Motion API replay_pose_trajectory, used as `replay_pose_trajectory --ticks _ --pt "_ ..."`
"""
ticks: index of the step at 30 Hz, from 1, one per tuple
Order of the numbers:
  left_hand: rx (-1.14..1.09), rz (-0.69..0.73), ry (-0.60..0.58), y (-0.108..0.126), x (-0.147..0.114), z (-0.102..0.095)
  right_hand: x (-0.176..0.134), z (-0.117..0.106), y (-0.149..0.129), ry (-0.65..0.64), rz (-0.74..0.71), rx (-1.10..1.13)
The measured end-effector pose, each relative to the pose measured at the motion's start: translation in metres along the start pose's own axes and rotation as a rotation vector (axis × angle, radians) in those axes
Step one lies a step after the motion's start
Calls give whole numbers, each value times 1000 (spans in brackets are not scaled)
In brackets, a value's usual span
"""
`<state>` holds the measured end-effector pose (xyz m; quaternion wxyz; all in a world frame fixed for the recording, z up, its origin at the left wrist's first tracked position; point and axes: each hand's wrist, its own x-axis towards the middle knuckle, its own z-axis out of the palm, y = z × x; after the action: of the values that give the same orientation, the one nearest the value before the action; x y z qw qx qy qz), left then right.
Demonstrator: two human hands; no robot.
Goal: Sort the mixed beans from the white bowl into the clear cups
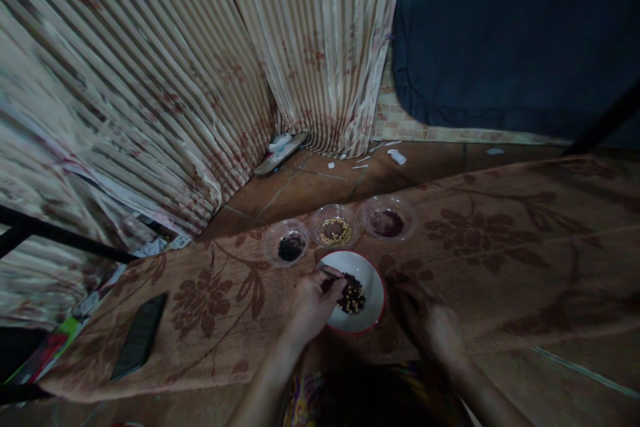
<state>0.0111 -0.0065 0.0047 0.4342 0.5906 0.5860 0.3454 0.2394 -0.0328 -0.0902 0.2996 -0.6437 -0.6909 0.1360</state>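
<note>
A white bowl (374,280) with a red rim stands on the brown flowered cloth and holds a mix of dark and yellow beans (354,297). My left hand (317,297) reaches over the bowl's left side, thumb and fingers pinched together above the beans. Whatever lies in that pinch is too small to make out. To the right of the bowl is my right hand (433,323), low over the cloth and apart from the rim. Its fingers are dark and blurred. Behind the bowl sit three clear dishes: one with black beans (290,248), one with yellow beans (336,232), one with dark red beans (389,223).
A dark phone (140,335) lies on the cloth (220,353) at the left. Beyond the far edge, a slipper (281,155) and white scraps (397,157) rest on the tiled floor. Striped curtains (320,47) hang behind, and black metal bars (65,235) flank the surface.
</note>
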Motion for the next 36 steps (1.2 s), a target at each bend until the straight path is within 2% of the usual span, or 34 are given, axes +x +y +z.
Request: replay_pose_trajectory --ticks 8,15,36 --pt "115 56 6 -10 2 8 1 -2 -2 16 9 25" --pt "153 72 -12 -8 1 10 0 1 1 14 9 8" --pt "108 44 23 -18 1 13 -1 3 3 1 4 -11"
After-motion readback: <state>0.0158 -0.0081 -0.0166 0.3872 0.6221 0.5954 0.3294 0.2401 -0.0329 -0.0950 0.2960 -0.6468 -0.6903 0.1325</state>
